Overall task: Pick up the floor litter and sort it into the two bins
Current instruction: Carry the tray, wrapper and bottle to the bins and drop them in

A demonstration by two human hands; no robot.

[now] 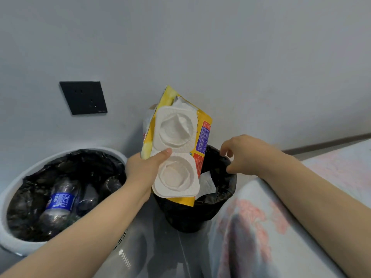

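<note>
White plastic tray (176, 149) with two round cups, plus one yellow packet (205, 125) behind it, is gripped by the left hand's (144, 167) fingers above the black bin (220, 199). The right hand's (245, 155) fingers curl at its liner rim; whether they hold it I cannot tell. The second, white bin (112, 152) holds one blue-labelled bottle (60, 201).
</note>
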